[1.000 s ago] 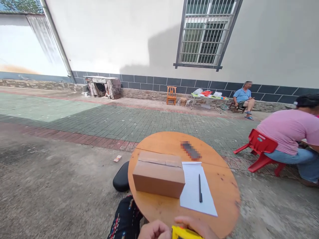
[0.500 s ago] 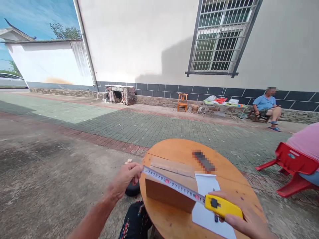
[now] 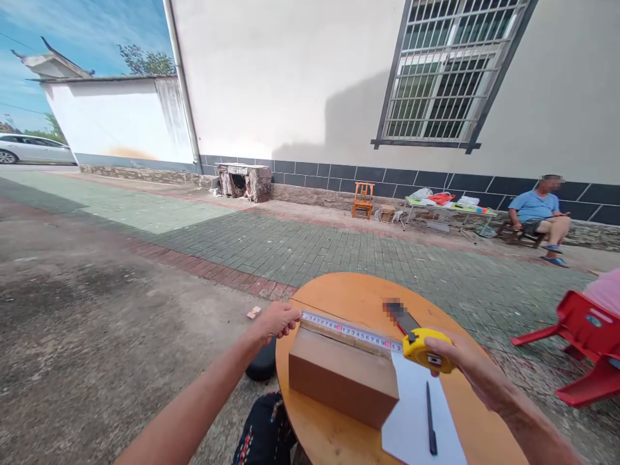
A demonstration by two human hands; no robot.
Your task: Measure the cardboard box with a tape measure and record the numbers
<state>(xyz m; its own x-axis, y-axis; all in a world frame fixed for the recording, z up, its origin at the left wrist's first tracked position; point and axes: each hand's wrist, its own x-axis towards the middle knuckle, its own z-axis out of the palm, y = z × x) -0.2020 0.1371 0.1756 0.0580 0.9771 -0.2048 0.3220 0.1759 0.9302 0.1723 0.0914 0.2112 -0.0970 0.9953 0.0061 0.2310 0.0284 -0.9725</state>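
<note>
My right hand (image 3: 448,354) grips the yellow case of a tape measure (image 3: 422,349), its blade drawn out to the left. The blade's end is pinched in my left hand (image 3: 279,320). Between my hands the blade runs over the far part of a brown cardboard box (image 3: 343,381), roughly along its length; whether it touches the top I cannot tell. The box rests on a round wooden table (image 3: 334,445). Right of the box lies a white sheet of paper (image 3: 409,426) with a dark pen (image 3: 430,416) on it.
A dark phone-like object (image 3: 404,316), partly blurred, lies behind the tape case. A red plastic chair (image 3: 586,336) with a person in pink stands at right. Across the paving, a person in blue (image 3: 535,206) sits beside a folding table (image 3: 450,208) and a wooden chair (image 3: 363,200).
Both hands have moved the stretched tape from in front of the box to over its far part. The tape case has turned, and the pen now shows fully. The view has shifted slightly left.
</note>
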